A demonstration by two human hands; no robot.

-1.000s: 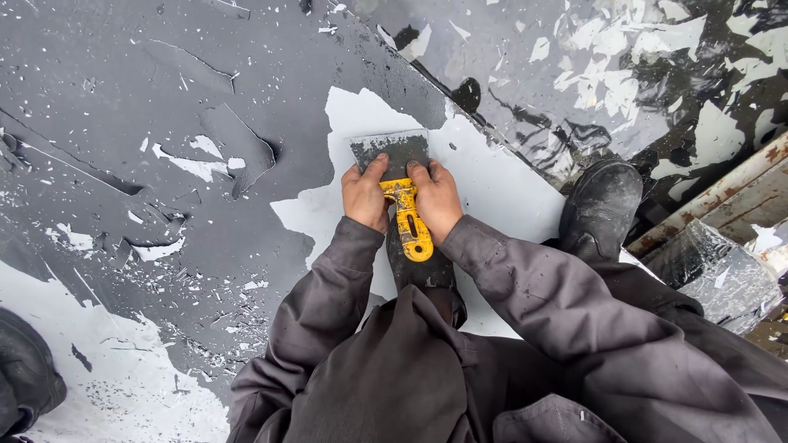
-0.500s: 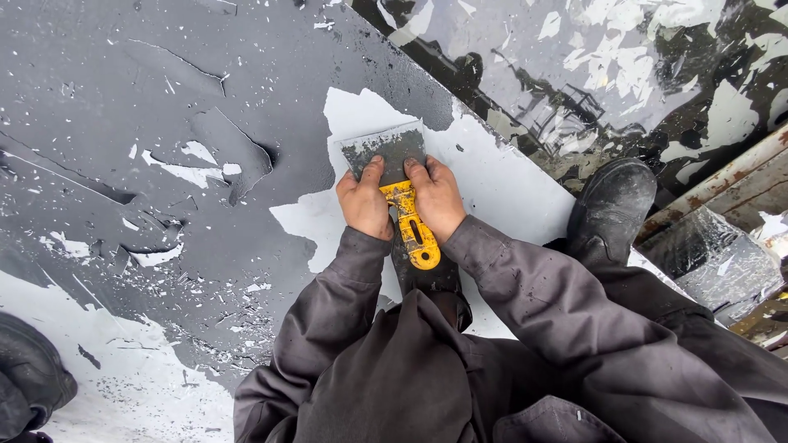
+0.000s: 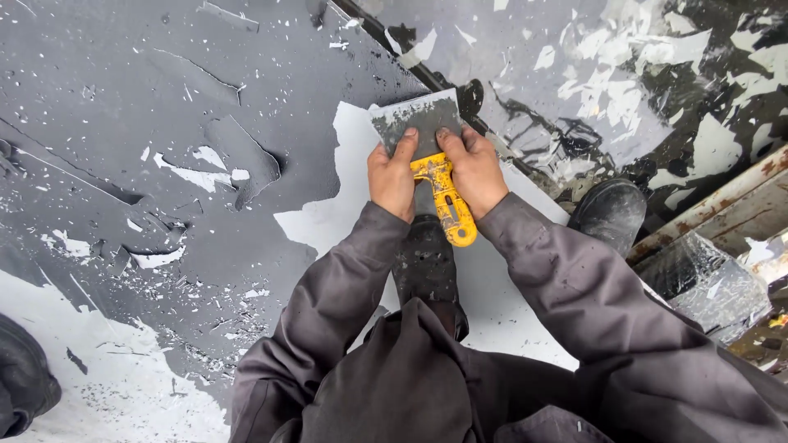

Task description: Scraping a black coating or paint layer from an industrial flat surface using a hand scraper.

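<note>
both my hands are on the scraper (image 3: 427,156). left hand (image 3: 392,176) and right hand (image 3: 474,171) sit side by side on the back of the wide metal blade, fingers pressing down on it; yellow handle (image 3: 447,201) pokes out between them toward me. so each grip is clamped on the scraper, not on the handle itself.

blade edge sits at the far end of the bare white patch (image 3: 328,217), right where the grey paint (image 3: 164,98) begins. to do this well, my read: keep the blade shallow, load even across both hands, push in short strokes so a corner doesn't dig in. loose flakes (image 3: 205,332) lie all around.

containers: only a box-like thing wrapped in clear plastic (image 3: 706,283) at right near my boot (image 3: 611,212); can't tell what's in it.
</note>
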